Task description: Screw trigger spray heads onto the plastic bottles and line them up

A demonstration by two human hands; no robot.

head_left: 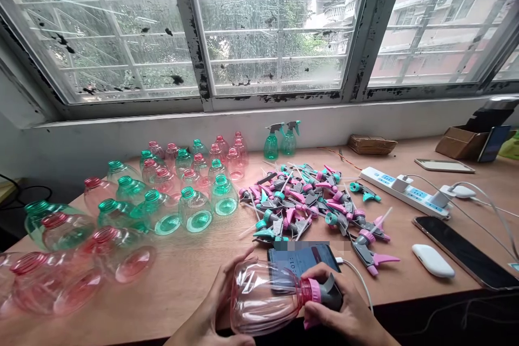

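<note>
A clear pink spray bottle (265,298) lies sideways between my hands at the table's front edge. My left hand (221,297) is wrapped round its base. At the neck, my right hand (338,303) grips the grey and pink trigger sprayer head (318,292), which sits on the bottle's mouth; whether it is screwed tight I cannot tell. Behind the bottle, partly covered by it, a phone (300,255) with a lit screen rests on the table. Beyond that spreads a pile of pink, teal and grey sprayer heads (300,200).
Several open pink and green bottles (197,211) stand on the left of the table (194,270). Two green spray bottles (271,146) with heads stand by the wall. To the right are a power strip (405,192), a dark phone (464,251), a white earbud case (433,260) and cables.
</note>
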